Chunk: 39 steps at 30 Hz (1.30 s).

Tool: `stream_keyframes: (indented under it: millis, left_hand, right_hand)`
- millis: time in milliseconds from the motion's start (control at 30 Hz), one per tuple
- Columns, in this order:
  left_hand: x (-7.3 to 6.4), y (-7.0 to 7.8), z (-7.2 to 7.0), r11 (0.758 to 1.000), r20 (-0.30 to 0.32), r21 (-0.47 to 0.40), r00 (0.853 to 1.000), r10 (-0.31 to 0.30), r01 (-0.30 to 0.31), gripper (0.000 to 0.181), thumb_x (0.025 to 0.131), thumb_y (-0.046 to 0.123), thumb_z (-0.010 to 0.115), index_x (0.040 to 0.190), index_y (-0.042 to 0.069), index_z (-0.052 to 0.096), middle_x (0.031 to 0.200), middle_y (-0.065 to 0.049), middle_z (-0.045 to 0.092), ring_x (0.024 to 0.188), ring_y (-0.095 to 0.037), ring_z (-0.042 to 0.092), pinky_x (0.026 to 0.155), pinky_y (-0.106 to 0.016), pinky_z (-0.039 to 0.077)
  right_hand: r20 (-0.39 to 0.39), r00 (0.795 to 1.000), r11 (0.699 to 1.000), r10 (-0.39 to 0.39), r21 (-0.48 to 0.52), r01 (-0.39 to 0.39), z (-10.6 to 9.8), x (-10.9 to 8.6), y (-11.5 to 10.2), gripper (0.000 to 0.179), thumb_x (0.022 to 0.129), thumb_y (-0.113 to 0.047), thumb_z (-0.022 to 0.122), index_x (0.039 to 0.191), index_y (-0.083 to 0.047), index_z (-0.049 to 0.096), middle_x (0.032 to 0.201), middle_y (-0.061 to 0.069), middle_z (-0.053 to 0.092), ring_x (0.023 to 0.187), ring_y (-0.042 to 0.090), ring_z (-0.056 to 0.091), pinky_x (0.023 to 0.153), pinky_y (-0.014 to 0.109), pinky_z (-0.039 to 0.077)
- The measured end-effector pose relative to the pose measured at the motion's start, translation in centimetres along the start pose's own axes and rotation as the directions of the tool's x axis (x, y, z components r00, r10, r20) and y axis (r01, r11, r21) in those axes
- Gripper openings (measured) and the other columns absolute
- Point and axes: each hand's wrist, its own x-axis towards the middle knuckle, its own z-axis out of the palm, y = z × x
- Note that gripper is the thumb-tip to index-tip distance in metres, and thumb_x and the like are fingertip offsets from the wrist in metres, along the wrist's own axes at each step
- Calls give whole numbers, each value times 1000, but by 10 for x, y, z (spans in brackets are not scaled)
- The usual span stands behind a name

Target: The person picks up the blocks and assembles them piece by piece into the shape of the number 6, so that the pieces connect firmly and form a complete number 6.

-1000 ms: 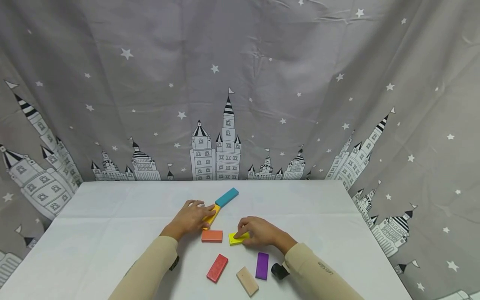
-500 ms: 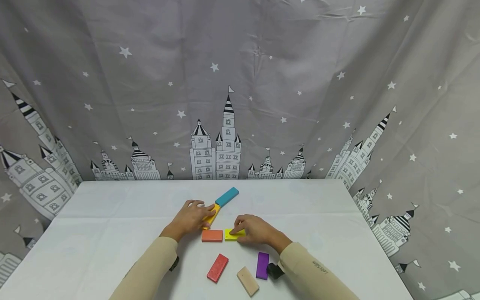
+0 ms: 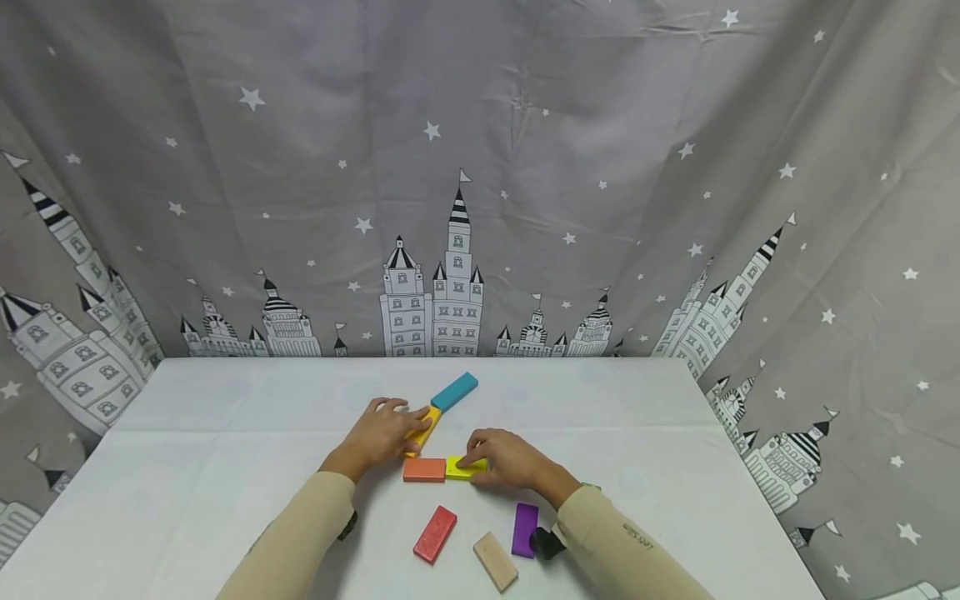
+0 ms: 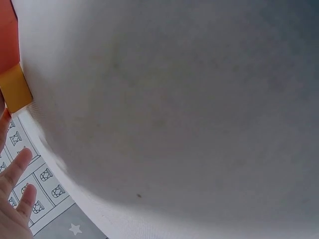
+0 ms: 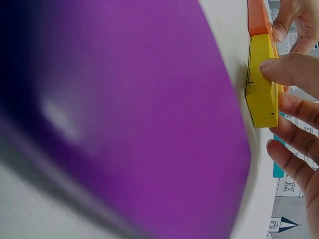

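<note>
In the head view, my left hand (image 3: 380, 433) holds an amber-yellow wooden block (image 3: 427, 427) by its two ends. A blue block (image 3: 455, 392) meets its far end, angled up to the right. Just below the amber block lies an orange block (image 3: 424, 470). My right hand (image 3: 512, 461) pinches a bright yellow block (image 3: 456, 468), whose left end touches the orange one. The right wrist view shows thumb and fingers on opposite sides of that yellow block (image 5: 263, 94). Only a corner of the amber block (image 4: 16, 89) and some fingers appear in the left wrist view.
Nearer on the white table (image 3: 225, 467) lie a red block (image 3: 435, 535), a plain wood block (image 3: 495, 562) and a purple block (image 3: 524, 530). The black right wrist camera (image 3: 547, 544) hangs beside the purple one. A grey castle-print curtain (image 3: 480, 125) stands behind.
My right hand has slid the yellow block left, closing the gap until it touches the orange block. My left hand has stayed on the amber block.
</note>
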Motion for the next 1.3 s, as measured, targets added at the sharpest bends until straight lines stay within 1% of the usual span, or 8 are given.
stream_keyframes:
  millis: [233,467,600,700,800,1067,1167,1300]
  left_hand:
    - [0,0,0,1000,-9,-13,1000,1,-1,53,84,35,70,133,21,58,143,3,51,131,-33,42,109,-58,26]
    - [2,0,1,1000,-5,-10,1000,7,-7,53,84,36,70,133,21,59,143,2,51,131,-33,42,109,-58,27]
    - [2,-1,1,1000,-2,-8,1000,14,-14,54,83,37,70,133,21,59,143,3,50,131,-34,42,109,-58,27]
    - [2,-1,2,1000,-4,1,1000,22,-22,54,83,37,70,134,20,58,143,2,51,130,-34,43,109,-58,27]
    - [1,-2,2,1000,-8,10,1000,21,-21,55,83,36,70,134,21,57,143,2,50,130,-34,42,109,-57,27]
    - [1,-2,1,1000,-11,11,1000,20,-20,54,84,35,70,135,20,58,143,1,50,131,-35,42,108,-59,27]
    - [1,-1,1,1000,-8,10,1000,18,-18,54,84,34,70,135,19,58,144,0,50,131,-36,42,108,-59,27]
    - [2,-1,1,1000,2,15,1000,16,-16,54,85,34,69,136,20,57,145,1,49,131,-36,41,109,-59,26]
  right_hand:
    - [-9,1000,1000,-12,10,12,1,0,1,26,87,-24,72,113,-21,74,104,-6,61,93,6,53,87,21,46]
    - [-4,1000,1000,14,26,-14,2,0,1,27,86,-24,73,113,-22,74,104,-7,61,94,5,53,88,22,47]
    - [7,999,999,38,21,-38,0,-2,1,30,86,-27,73,116,-22,72,107,-7,61,95,6,54,89,23,47]
    - [0,999,999,49,17,-49,-3,-6,6,33,85,-30,74,117,-21,71,108,-7,60,95,6,54,87,22,48]
    - [-15,998,998,61,25,-61,-9,-14,12,32,85,-29,74,117,-21,72,108,-7,61,96,6,54,87,22,48]
    - [-31,996,994,83,72,-80,-26,-51,30,29,85,-24,75,112,-16,73,107,-5,60,97,11,54,90,30,49]
    - [-33,995,992,98,82,-96,-29,-64,37,28,84,-23,76,111,-15,73,106,-5,59,97,11,53,88,30,49]
    - [-35,992,986,122,122,-117,-32,-83,44,28,83,-20,77,110,-13,74,105,-6,59,96,13,54,87,32,49]
